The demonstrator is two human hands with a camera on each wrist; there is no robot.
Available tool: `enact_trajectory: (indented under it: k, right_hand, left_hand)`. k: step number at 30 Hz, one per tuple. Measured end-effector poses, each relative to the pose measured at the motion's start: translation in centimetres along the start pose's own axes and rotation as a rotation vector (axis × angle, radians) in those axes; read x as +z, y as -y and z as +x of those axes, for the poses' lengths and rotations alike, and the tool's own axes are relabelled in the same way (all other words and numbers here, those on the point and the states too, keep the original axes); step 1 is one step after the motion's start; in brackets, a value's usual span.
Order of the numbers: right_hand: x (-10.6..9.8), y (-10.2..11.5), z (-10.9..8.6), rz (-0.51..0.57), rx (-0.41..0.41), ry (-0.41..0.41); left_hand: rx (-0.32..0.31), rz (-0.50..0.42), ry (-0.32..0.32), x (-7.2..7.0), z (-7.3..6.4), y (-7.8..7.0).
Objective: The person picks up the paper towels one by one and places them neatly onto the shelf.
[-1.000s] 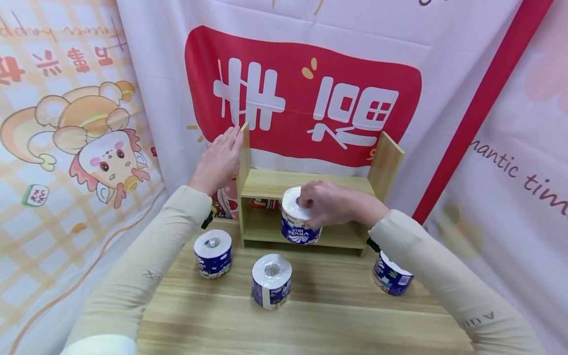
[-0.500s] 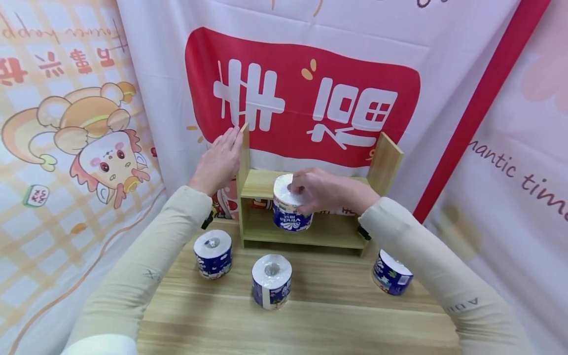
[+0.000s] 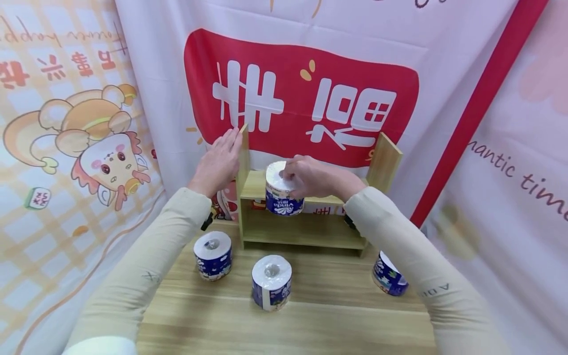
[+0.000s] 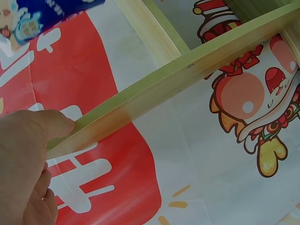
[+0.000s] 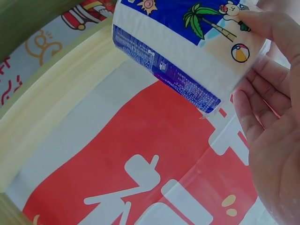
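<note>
My right hand (image 3: 310,177) pinches a toilet paper roll (image 3: 284,203) by its top rim, with the thumb on the printed side and fingers at the core. The roll, in blue and white wrap, hangs upright in front of the upper board of a small wooden shelf (image 3: 306,239). In the right wrist view, a palm tree and beach ball show on the roll (image 5: 187,56). My left hand (image 3: 219,160) grips the top end of the shelf's left side panel (image 4: 126,101), its thumb on the panel's edge in the left wrist view.
Two wrapped toilet paper rolls stand on the wooden table (image 3: 284,335): a left roll (image 3: 213,256) and a middle roll (image 3: 271,282). A right roll (image 3: 389,276) is partly hidden by the right sleeve. Printed cloth (image 3: 168,98) hangs behind and at both sides.
My right hand has lifted the held toilet paper roll and carried it slightly left, from the lower compartment's front to the upper board's height. The left hand stays on the side panel.
</note>
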State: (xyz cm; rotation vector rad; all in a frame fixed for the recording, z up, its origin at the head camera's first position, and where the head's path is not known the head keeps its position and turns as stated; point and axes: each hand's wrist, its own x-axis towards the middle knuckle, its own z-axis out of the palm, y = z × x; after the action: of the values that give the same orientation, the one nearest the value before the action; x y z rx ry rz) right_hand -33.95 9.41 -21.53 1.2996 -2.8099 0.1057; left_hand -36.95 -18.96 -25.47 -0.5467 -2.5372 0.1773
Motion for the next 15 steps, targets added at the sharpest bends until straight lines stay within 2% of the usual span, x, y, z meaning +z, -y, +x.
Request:
enact_trajectory:
  k: [9,15]
  right_hand:
    - [-0.2,-0.4,1.5,0.023,0.024,-0.045]
    - [-0.1,-0.7,2.3,0.030,0.048,-0.074]
  left_hand:
    - [-0.018,-0.010,0.017,-0.1,0.1,0.0]
    - [-0.012,-0.008,0.000,0.0,0.0,-0.2]
